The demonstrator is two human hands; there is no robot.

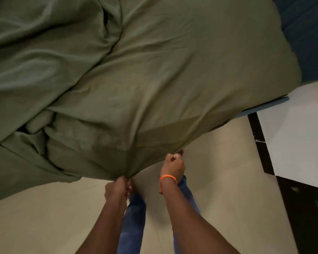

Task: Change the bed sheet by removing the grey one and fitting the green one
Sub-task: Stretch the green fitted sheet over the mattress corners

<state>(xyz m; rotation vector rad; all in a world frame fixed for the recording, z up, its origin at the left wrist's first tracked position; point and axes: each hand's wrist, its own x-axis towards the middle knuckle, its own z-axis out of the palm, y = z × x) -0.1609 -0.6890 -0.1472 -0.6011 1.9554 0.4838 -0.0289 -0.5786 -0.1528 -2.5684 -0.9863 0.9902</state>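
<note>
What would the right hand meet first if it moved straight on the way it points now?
Most likely the green sheet itself: the right hand already grips its edge and points up toward the bed, so the draped cloth lies directly ahead. Depth is hard to judge here.

The single head-worn camera looks steeply down and forward from standing height, close over the bed's (261,114) near corner, with the person's forearms entering from the bottom edge and floor (218,180) below.

Home bedroom.
Bed (264,105) covered by a rumpled green sheet (154,70), beige tiled floor (218,171), dark furniture (308,217) by a white wall (301,134).
</note>
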